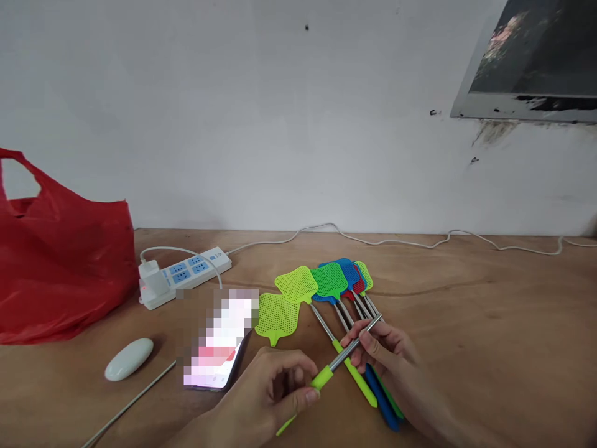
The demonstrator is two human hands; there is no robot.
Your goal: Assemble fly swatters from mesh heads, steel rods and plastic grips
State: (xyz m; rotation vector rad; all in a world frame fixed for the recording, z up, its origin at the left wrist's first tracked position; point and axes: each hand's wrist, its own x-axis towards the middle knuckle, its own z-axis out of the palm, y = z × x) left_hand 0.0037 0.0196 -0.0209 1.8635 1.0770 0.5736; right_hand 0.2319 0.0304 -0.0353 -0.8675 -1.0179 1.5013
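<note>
Lime-gripped rod (pixel 339 360) slants near, mid-table, between your hands: left hand (pixel 268 392) pinches its plastic grip (pixel 321 378), thumb against fingers; right hand (pixel 392 354) pinches the smooth steel shaft (pixel 349 350) toward its far end. Brown wooden table (pixel 489 336), faint grain, meets a pale, pocked wall (pixel 233 124); dark glossy panel (pixel 541 50) far right, scuffed patch (pixel 495 131) below. Flat perforated swatters (pixel 332 280) in lime, green, blue, red overlap beyond your right hand. Left of them: square lime mesh head (pixel 277 317), then lit phone (pixel 219 348). Farther left: crinkled red bag (pixel 69 261), white power strip (pixel 191 270), smooth white oval object (pixel 129 359).
</note>
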